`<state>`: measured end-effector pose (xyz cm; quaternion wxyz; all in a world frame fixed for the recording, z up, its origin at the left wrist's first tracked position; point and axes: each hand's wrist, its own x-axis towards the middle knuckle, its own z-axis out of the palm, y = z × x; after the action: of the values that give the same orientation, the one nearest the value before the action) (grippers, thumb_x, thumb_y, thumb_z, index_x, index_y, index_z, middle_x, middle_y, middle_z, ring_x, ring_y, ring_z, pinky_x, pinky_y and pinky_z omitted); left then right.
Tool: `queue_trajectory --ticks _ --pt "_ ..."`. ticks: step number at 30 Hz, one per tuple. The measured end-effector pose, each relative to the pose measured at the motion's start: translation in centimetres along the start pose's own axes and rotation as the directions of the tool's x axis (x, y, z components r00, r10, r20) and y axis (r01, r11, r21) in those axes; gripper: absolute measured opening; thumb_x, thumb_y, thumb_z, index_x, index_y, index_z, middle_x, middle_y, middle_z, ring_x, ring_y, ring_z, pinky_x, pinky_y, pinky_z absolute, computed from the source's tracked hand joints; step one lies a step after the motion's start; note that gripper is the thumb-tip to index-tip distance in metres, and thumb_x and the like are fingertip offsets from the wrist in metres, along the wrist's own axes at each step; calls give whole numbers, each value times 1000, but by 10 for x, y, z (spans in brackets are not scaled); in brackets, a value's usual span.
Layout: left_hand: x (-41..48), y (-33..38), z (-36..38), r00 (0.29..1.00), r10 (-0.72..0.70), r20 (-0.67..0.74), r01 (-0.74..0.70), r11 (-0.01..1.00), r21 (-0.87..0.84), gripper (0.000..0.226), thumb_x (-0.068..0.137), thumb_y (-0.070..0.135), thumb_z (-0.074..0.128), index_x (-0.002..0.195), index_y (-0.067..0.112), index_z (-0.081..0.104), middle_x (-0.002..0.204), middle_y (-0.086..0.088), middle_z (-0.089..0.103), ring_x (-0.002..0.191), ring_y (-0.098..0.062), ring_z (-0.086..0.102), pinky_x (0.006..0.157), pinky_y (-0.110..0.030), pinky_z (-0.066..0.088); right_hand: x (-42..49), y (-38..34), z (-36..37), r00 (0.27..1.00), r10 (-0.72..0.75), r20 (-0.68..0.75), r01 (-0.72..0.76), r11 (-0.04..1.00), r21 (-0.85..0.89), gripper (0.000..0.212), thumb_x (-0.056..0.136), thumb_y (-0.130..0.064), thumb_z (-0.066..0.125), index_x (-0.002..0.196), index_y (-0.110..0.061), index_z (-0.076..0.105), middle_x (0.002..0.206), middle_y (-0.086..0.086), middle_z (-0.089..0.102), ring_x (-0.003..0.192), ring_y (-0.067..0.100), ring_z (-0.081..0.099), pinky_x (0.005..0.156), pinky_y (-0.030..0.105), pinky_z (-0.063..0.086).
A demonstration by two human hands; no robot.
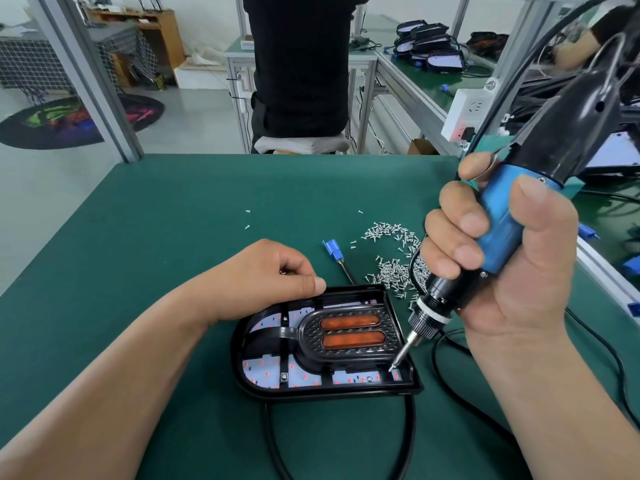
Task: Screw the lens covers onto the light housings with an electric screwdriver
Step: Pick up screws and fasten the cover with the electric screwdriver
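Note:
A black light housing (242, 375) lies on the green table, with a black lens cover (346, 332) holding two orange lenses set in it. My right hand (502, 271) grips a blue and black electric screwdriver (509, 223), held tilted, its bit tip down on the housing's near right corner. My left hand (270, 278) rests at the housing's far left edge with fingers curled; a glint of metal shows between them. A pile of small silver screws (394, 265) lies just beyond the housing.
A blue connector (332, 247) on a black cable lies behind the housing. Black cables loop near the front edge. A person in black stands past the table's far side. Several more housings sit on a bench at the back right, near a white power strip (464, 112).

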<state>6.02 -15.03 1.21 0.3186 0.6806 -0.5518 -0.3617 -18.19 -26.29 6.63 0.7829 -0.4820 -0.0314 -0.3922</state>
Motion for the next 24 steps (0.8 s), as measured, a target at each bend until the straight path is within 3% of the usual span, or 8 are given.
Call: queue_trajectory --ticks 4,10,17,24 --pt "1 1 1 1000 -10 -4 10 1000 6 42 77 61 73 83 20 76 82 -15 71 66 -11 55 69 -36 47 -1 2 1 1000 10 17 -10 1000 -18 40 85 -39 77 110 -15 59 70 -6 51 49 6 48 49 22 48" --pt "1 0 4 1000 -7 -22 8 999 33 30 90 48 76 82 19 75 66 9 59 61 -8 48 62 -25 42 -2 4 2 999 32 31 -32 999 -13 42 84 -39 80 110 -13 59 69 -5 51 48 7 49 49 23 49" --pt "-2 3 13 1000 19 10 -19 999 36 42 86 56 82 73 17 70 53 8 36 52 -11 30 48 -18 26 -5 10 3 991 72 110 -77 996 37 43 86 -35 80 112 -9 57 69 -3 54 47 7 52 49 23 51" --pt "0 1 16 999 34 -30 -32 998 62 42 85 52 83 70 16 66 53 6 39 51 -14 31 47 -22 27 -4 8 1 990 74 121 -82 995 63 45 85 -35 82 112 -10 56 69 -3 54 47 7 52 47 23 50"
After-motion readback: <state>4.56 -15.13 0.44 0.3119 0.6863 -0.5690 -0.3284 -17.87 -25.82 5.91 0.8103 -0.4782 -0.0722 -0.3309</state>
